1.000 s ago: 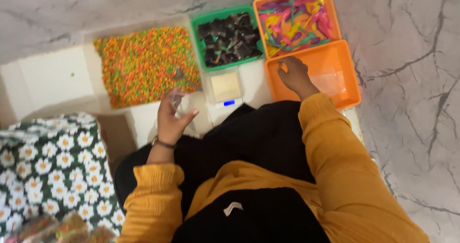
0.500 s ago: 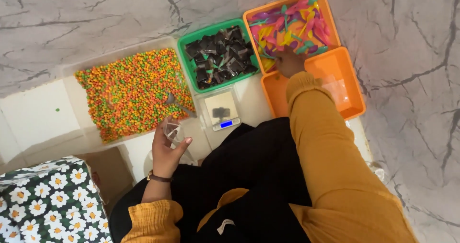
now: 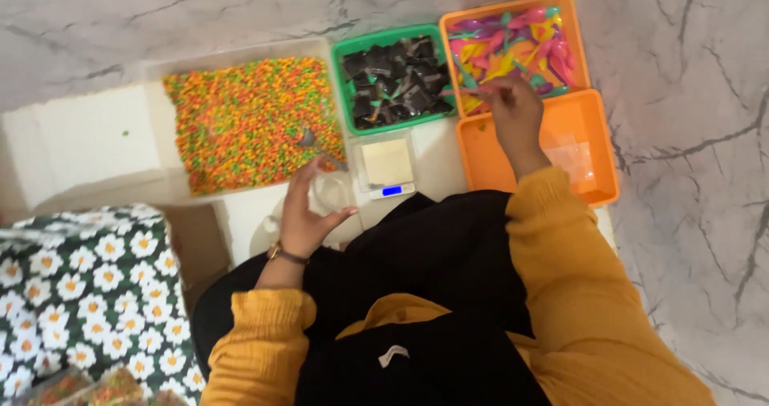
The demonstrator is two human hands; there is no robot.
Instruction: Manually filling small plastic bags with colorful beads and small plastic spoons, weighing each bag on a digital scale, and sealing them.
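Note:
My left hand (image 3: 304,218) holds a small clear plastic pouch (image 3: 332,191) upright just in front of a small digital scale (image 3: 387,166). My right hand (image 3: 517,114) reaches over the upper orange bin (image 3: 581,50) of coloured plastic spoons and pinches a thin pink spoon (image 3: 473,92) by its handle. A clear tray of orange, green and yellow sweets (image 3: 240,118) lies to the left, with a metal scoop (image 3: 318,144) resting at its near right corner.
A green bin of dark wrapped pieces (image 3: 396,78) stands between the tray and the spoon bin. A lower orange bin (image 3: 497,166) holds some clear bags (image 3: 573,158). Floral daisy-print fabric (image 3: 80,294) lies at lower left. All this rests on a white board (image 3: 88,134) over marble floor (image 3: 689,174).
My right hand went from the lower orange bin up to the spoon bin and took hold of a pink spoon. My left hand stays put with the clear pouch.

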